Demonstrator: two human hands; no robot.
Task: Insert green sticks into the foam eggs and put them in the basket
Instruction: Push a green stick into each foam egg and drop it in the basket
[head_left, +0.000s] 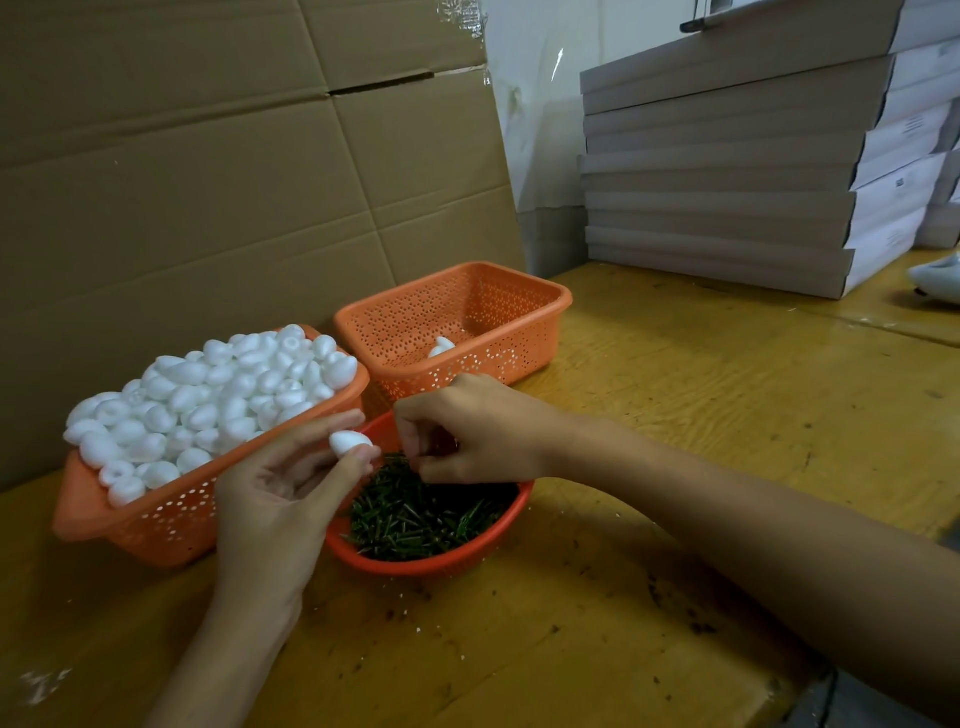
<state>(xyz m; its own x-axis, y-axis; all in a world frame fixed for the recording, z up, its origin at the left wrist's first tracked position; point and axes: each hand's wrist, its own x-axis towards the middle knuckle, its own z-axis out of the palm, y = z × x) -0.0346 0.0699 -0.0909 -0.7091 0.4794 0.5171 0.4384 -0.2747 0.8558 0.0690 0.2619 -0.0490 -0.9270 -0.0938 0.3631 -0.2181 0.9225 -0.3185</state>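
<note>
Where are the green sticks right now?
The green sticks lie in the red bowl at centre of the head view, right of the egg-heaped basket, beneath the right hand.

matt foam eggs (208, 400), perforated plastic basket (540, 306)

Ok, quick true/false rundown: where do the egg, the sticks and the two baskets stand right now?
1. The left hand holds a foam egg. True.
2. The far basket is heaped with eggs. False: only one egg shows in it. The near basket is the heaped one.
3. The green sticks lie in a red bowl. True.
4. The right hand grips the far basket's rim. False: it is over the red bowl, fingers curled down toward the sticks.
</note>
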